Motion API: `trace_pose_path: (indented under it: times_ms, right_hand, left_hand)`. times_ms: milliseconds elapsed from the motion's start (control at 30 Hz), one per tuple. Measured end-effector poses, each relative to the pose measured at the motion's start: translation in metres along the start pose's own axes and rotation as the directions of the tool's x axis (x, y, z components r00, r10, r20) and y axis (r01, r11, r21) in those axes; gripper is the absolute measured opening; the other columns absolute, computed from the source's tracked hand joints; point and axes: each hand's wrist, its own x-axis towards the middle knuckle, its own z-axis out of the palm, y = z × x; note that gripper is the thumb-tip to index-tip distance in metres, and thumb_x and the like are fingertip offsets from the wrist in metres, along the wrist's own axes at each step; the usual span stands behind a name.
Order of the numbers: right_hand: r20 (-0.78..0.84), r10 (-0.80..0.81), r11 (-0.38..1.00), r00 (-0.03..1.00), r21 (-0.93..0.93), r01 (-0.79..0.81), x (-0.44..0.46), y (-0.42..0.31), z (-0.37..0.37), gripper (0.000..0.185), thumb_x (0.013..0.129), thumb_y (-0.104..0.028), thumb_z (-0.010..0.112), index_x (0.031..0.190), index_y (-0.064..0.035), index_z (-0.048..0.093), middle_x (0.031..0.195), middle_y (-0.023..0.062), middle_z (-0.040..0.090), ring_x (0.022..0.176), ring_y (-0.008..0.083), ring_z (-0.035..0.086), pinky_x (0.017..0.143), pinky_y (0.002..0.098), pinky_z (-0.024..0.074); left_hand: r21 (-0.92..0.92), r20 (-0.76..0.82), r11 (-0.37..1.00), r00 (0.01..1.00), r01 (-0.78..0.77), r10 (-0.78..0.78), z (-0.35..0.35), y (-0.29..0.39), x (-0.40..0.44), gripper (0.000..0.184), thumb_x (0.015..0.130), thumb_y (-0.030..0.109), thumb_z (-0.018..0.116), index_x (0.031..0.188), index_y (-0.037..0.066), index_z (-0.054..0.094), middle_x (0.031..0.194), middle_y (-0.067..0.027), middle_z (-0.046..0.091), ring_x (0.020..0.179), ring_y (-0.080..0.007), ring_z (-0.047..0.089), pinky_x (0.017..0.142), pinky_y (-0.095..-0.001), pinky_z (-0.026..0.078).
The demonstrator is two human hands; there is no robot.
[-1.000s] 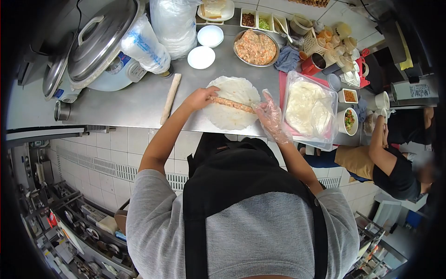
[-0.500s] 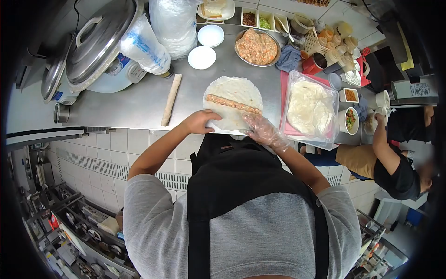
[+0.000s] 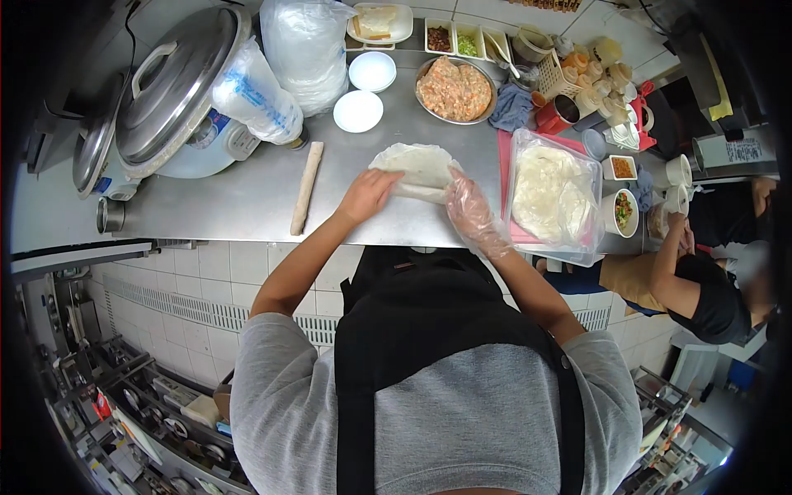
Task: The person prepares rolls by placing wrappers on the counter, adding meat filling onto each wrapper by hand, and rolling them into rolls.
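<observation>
A thin pale round wrapper sheet (image 3: 417,165) lies on the steel counter, its near side folded over the strip of meat filling, which is now hidden. My left hand (image 3: 369,195), bare, grips the left end of the fold with its fingers bent. At the right end, my right hand (image 3: 474,213), in a clear plastic glove, closes on the fold. To the left rests a long, thin pale rolling pin (image 3: 307,189). Farther back sits a metal bowl of minced meat filling (image 3: 454,91), flecked with orange.
A clear tray (image 3: 600,198) of pale sheets stands at right on a pink board, beside cups of chopped vegetables (image 3: 622,213). White bowls (image 3: 358,111), plastic-wrapped stacks (image 3: 305,58) and a large lidded pot (image 3: 177,82) stand behind. A co-worker's arm (image 3: 667,256) reaches in at far right.
Both hands have moved away from my body, bringing the wrapper's near edge over the filling. The wrapper is now folded and the filling covered.
</observation>
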Motion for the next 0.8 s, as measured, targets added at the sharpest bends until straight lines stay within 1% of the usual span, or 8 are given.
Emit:
trace_pose_path:
  times_ms: [100,300,367,467,500,567,667,800]
  right_hand:
    - [-0.076,0.069,0.998,0.995,-0.005,-0.069,0.023,0.016,0.004,0.056,0.084,-0.003,0.058,0.138,-0.0044,0.044,0.086,0.0150,0.062,0.081,0.0343,0.061,0.075,0.0451,0.0498]
    - [-0.027,0.247,0.968,0.969,-0.048,-0.248,0.040,0.043,0.013,0.063,0.081,-0.006,0.059,0.142,-0.0049,0.041,0.086,0.0156,0.066,0.080,0.0356,0.063,0.077,0.0471,0.0498]
    - [-0.119,0.133,0.942,0.984,-0.295,-0.163,0.043,0.045,0.018,0.069,0.081,-0.009,0.060,0.146,-0.0015,0.036,0.090,0.0203,0.065,0.078,0.0392,0.062,0.073,0.0506,0.0502]
    - [-0.246,-0.149,0.933,0.958,-0.357,0.053,0.047,0.026,0.014,0.071,0.081,-0.009,0.061,0.146,0.0003,0.035,0.092,0.0216,0.065,0.083,0.0399,0.063,0.078,0.0498,0.0503]
    - [-0.245,-0.146,0.933,0.959,-0.355,0.051,0.043,0.021,0.017,0.071,0.081,-0.009,0.061,0.146,0.0003,0.035,0.092,0.0216,0.065,0.083,0.0399,0.063,0.078,0.0498,0.0503]
    - [0.007,-0.083,0.992,0.997,-0.098,0.083,0.033,0.010,0.022,0.068,0.082,-0.009,0.062,0.144,0.0030,0.037,0.096,0.0235,0.065,0.089,0.0408,0.062,0.083,0.0493,0.0494]
    - [0.155,-0.021,0.999,0.988,-0.029,0.026,0.015,0.010,0.027,0.065,0.087,-0.015,0.063,0.145,0.0005,0.037,0.114,0.0226,0.063,0.101,0.0412,0.061,0.090,0.0479,0.0473]
    - [0.294,0.144,0.985,0.945,-0.134,-0.109,0.022,-0.007,0.012,0.071,0.086,-0.017,0.065,0.146,0.0012,0.034,0.115,0.0250,0.061,0.104,0.0420,0.060,0.093,0.0485,0.0467]
  left_hand:
    - [0.006,-0.077,1.000,0.997,0.013,-0.013,0.008,-0.012,0.034,0.030,0.089,0.006,0.062,0.119,0.009,0.062,0.091,-0.0092,0.065,0.085,-0.0291,0.061,0.079,-0.0407,0.047]
    - [0.038,0.036,0.986,0.986,0.164,-0.165,0.033,-0.028,0.060,0.036,0.089,0.004,0.060,0.125,0.011,0.059,0.097,-0.0085,0.064,0.091,-0.0278,0.061,0.084,-0.0403,0.047]
    - [0.073,-0.053,0.996,0.997,0.051,-0.047,0.036,-0.023,0.062,0.041,0.086,0.003,0.061,0.126,0.010,0.056,0.100,-0.0118,0.063,0.094,-0.0299,0.061,0.087,-0.0408,0.047]
    - [-0.052,-0.022,0.998,0.999,-0.026,0.025,0.043,-0.017,0.056,0.053,0.081,0.004,0.063,0.132,0.008,0.049,0.102,-0.0152,0.063,0.096,-0.0328,0.061,0.089,-0.0414,0.048]
    - [-0.053,-0.019,0.998,1.000,-0.024,0.023,0.047,-0.014,0.052,0.053,0.081,0.004,0.063,0.132,0.008,0.049,0.102,-0.0152,0.063,0.096,-0.0328,0.061,0.089,-0.0414,0.048]
    - [-0.316,0.232,0.932,0.967,0.179,-0.107,0.053,-0.009,0.045,0.066,0.076,0.009,0.067,0.137,0.006,0.040,0.103,-0.0162,0.063,0.098,-0.0335,0.062,0.089,-0.0419,0.049]
    - [-0.242,0.311,0.962,0.949,0.127,-0.047,0.057,-0.014,0.034,0.075,0.074,0.012,0.070,0.140,0.005,0.035,0.105,-0.0154,0.063,0.099,-0.0333,0.062,0.087,-0.0416,0.050]
    - [-0.179,0.333,0.968,0.937,0.174,-0.106,0.038,-0.024,0.022,0.077,0.073,0.014,0.072,0.140,0.006,0.036,0.103,-0.0147,0.064,0.097,-0.0330,0.063,0.086,-0.0413,0.050]
